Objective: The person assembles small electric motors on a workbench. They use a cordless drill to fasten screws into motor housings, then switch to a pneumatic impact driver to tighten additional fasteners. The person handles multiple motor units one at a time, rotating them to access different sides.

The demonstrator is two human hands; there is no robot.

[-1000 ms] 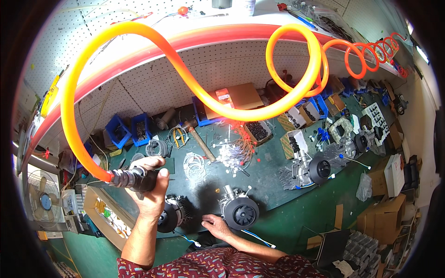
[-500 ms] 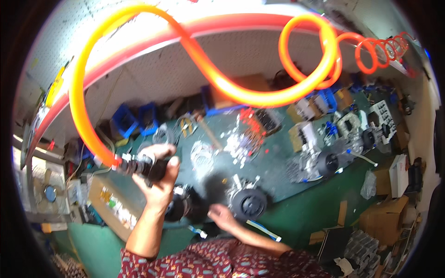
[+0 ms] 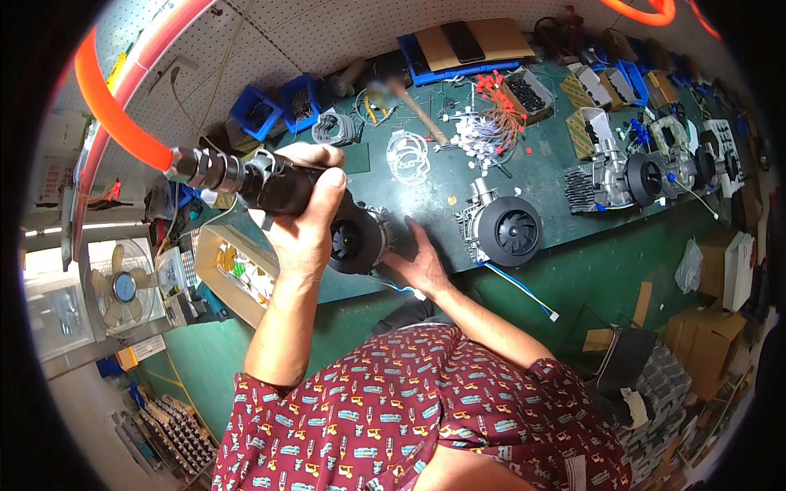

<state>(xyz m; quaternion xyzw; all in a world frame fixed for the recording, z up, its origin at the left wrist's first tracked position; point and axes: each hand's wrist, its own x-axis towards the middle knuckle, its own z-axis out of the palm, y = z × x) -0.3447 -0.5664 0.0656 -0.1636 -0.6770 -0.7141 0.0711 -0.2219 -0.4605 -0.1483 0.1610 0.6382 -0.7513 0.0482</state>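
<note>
Raised over the bench's left part, my left hand (image 3: 307, 221) is wrapped round a black air tool (image 3: 278, 186). Metal fittings join the tool to an orange hose (image 3: 115, 110); its working end is hidden behind the hand. Below and beyond that hand lies a blower unit (image 3: 354, 241) with a black fan wheel and metal housing. My right hand (image 3: 424, 263) is at the unit's right side, thumb and fingers apart, the thumb at the housing's edge; whether it presses there I cannot tell. A second blower unit (image 3: 512, 231) rests farther right, its wires hanging over the bench edge.
White ring gaskets (image 3: 408, 157), a hammer (image 3: 422, 114) and red-and-white wire connectors (image 3: 487, 127) lie behind. A cardboard box of small parts (image 3: 214, 254) stands left. More blower units (image 3: 630, 178) sit right. Blue bins (image 3: 255, 113) line the back.
The view has tilted down, so the bench appears higher and the hose coils have mostly left the picture. My right hand has come closer to the left blower unit. The left hand keeps the air tool.
</note>
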